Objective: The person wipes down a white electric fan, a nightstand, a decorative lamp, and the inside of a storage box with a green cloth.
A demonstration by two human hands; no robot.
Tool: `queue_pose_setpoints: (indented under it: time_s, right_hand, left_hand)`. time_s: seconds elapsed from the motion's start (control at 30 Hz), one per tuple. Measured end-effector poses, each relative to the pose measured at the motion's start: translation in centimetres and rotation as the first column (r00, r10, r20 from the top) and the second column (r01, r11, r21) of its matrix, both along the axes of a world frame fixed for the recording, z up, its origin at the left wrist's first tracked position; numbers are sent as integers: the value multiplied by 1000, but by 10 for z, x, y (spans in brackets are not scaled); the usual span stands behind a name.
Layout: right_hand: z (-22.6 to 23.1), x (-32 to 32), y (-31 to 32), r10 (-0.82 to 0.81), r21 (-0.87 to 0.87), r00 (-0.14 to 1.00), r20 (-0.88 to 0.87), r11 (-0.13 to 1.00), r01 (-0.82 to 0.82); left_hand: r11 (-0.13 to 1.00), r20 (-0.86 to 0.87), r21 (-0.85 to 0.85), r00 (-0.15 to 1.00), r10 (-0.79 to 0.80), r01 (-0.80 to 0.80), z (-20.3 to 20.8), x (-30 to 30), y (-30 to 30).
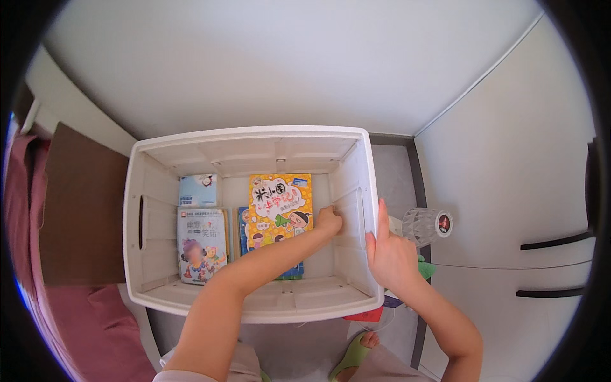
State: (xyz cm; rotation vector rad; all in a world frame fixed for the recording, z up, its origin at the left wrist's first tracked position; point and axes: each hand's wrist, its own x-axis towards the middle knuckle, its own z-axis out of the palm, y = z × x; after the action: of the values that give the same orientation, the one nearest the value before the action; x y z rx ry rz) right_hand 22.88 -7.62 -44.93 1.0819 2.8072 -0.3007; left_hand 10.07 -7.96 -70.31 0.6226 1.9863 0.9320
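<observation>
A large white plastic box [254, 313] holds books in several stacks. My left hand [329, 221] reaches down inside it, beside the right inner wall, with the fingers curled closed; whatever they hold, if anything, is hidden. My left forearm crosses over a yellow comic-style book [281, 198], which lies on a blue book [293, 272]. Against the outside of the box's right side rests my right hand [394, 258], index finger stretched along the rim and thumb apart. Left in the box lie a light grey-white cartoon book [202, 245] and a smaller blue book [198, 190].
Right of the box stand a clear ribbed container [423, 227] and a green item [426, 267]. A red item [364, 314] lies by the box's front corner. White cabinet doors with black handles [550, 293] are at right; a brown panel [86, 210] and pink cloth [95, 331] at left.
</observation>
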Motion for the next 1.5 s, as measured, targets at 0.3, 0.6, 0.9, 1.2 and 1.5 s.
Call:
queue_pose_setpoints:
  time_s: [0.3,0.6,0.9,1.2,1.5]
  right_hand:
    - [-6,1,2,13,-67,999,-37,998,-16]
    - [-8,5,10,6,-97,994,-108,995,-17]
    - [-7,3,4,19,-123,996,-83,992,-29]
    - [-10,19,4,32,-128,988,-148,990,-51]
    - [-11,22,3,-32,-201,985,-168,980,-3]
  left_hand:
    - [950,406,-61,862,302,-305,-8,3,-7]
    - [980,552,7,818,161,-198,8,-53,1]
    - [748,-317,-93,693,-648,657,-17,-85,50]
    - [804,19,-32,804,-594,594,20,-67,43]
    - [580,575,36,459,-678,814,-3,26,-75]
